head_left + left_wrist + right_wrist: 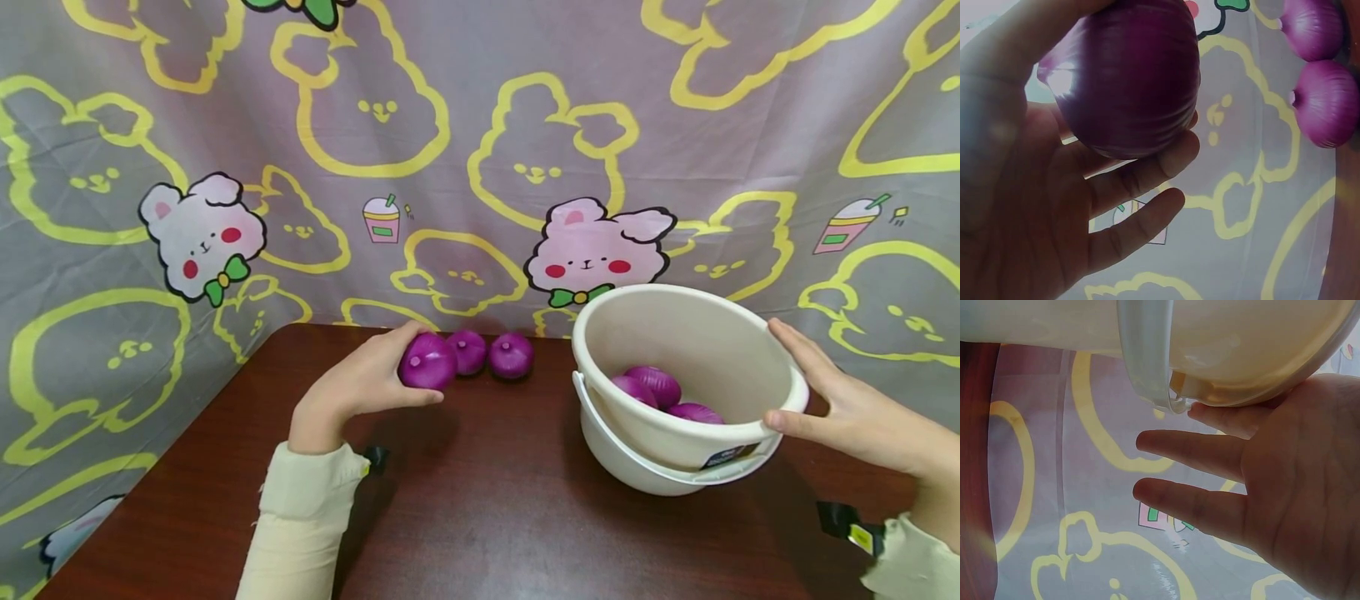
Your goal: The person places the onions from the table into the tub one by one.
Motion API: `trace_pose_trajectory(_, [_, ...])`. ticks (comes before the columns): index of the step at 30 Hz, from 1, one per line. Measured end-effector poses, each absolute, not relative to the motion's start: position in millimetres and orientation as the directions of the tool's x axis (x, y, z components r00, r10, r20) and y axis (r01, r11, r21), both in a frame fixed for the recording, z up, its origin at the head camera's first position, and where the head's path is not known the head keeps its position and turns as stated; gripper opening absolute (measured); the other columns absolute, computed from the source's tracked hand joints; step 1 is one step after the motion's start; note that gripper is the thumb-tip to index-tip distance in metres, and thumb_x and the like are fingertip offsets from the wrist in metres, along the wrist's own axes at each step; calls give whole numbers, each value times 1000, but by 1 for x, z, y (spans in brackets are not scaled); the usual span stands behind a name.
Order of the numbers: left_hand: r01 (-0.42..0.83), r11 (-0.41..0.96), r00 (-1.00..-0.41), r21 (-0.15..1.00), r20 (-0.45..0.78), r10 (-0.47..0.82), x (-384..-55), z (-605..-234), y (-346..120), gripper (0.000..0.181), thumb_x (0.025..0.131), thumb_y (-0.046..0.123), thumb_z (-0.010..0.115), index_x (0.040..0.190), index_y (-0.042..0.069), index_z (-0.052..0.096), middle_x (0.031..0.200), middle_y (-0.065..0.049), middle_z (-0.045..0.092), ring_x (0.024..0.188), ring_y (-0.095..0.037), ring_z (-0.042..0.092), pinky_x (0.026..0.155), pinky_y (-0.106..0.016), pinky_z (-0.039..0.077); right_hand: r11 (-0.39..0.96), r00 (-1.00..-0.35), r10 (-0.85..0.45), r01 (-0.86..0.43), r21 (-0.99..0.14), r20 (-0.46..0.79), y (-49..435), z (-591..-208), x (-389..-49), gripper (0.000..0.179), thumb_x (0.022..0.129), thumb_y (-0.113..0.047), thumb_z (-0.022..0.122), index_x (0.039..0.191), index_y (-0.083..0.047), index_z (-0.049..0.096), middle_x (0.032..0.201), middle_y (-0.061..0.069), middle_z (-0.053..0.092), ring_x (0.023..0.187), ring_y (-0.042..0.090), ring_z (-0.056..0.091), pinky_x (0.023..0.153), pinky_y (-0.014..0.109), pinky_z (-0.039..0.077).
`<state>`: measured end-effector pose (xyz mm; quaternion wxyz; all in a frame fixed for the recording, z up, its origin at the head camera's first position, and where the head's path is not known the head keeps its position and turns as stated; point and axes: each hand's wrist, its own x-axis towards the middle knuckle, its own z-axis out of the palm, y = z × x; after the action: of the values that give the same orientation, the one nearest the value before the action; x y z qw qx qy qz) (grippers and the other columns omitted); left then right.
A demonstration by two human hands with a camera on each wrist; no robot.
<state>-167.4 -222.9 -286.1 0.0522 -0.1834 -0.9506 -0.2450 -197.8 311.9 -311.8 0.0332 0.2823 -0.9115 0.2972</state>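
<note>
My left hand point(358, 379) holds a red onion point(428, 362) between thumb and fingers, above the table's left part. In the left wrist view the same onion point(1132, 75) sits against the fingers, with the lower fingers spread below it. Two more red onions, one in the middle point(468, 352) and one to its right point(512, 356), are at the table's back edge. On the right, a cream bucket point(686, 310) leans slightly and has red onions point(654, 387) inside. My right hand point(851, 408) touches its right rim; in the right wrist view several fingers point(1191, 506) extend straight.
The dark brown table point(487, 517) ends at a hanging cloth point(450, 192) printed with cartoon animals. A white handle point(630, 454) hangs down the bucket's front side. Dark straps with a yellow mark point(861, 538) sit at the wrists.
</note>
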Motion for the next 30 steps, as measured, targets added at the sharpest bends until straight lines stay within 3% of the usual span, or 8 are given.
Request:
trace_pose_trajectory(2, [377,813,-926,444,192,324,-166,-285,-222,69,71,37,88,126,18,50,113,2,64,100,-14,63,89,-35,55,664,-836,-496,-540,-518,235,312,-312,-198,99,92,-22,66,160,-22,-5,163,28,-4,141,-11,-6,104,8,-9])
trace_pose_trajectory(9, [390,814,-920,431,214,328,-160,-281,-221,69,71,37,88,126,18,52,113,3,64,99,-13,63,89,-35,55,658,-831,-500,-548,-516,245,312,-313,-197,99,91,-21,66,161,-23,-4,164,28,-3,139,-15,-6,102,5,-9])
trace_pose_trajectory(12, [390,816,-920,427,227,320,-157,-278,-221,68,71,36,88,126,18,52,113,3,64,99,-13,63,89,-35,55,662,-835,-497,-541,-518,236,312,-313,-197,99,92,-22,66,161,-23,-5,164,27,-3,141,-13,-7,107,12,-10])
trace_pose_trajectory(16, [388,823,-919,415,239,313,-153,-274,-221,69,71,35,88,127,18,51,114,2,63,100,-15,63,89,-37,56,666,-843,-490,-526,-529,220,311,-312,-197,98,92,-23,65,160,-24,-6,164,27,-4,144,-8,-9,117,37,-12])
trace_pose_trajectory(20, [392,828,-917,402,246,314,-150,-272,-221,70,71,36,88,128,18,51,115,2,63,102,-15,63,90,-37,56,663,-844,-491,-524,-535,217,311,-312,-197,99,92,-23,65,160,-24,-6,164,28,-4,146,-4,-9,117,49,-10])
trace_pose_trajectory(28, [412,819,-907,401,267,325,-145,-267,-218,72,70,35,89,127,18,51,116,2,62,103,-15,63,89,-37,57,666,-848,-486,-516,-538,212,311,-312,-197,98,93,-26,65,160,-24,-7,163,28,-5,149,8,-7,117,57,-6])
trace_pose_trajectory(30, [411,819,-907,399,270,324,-143,-266,-217,73,69,36,90,128,18,50,116,3,62,103,-15,62,88,-37,57,666,-845,-488,-522,-534,217,311,-312,-196,98,93,-25,65,160,-23,-6,164,28,-4,148,6,-7,118,48,-8])
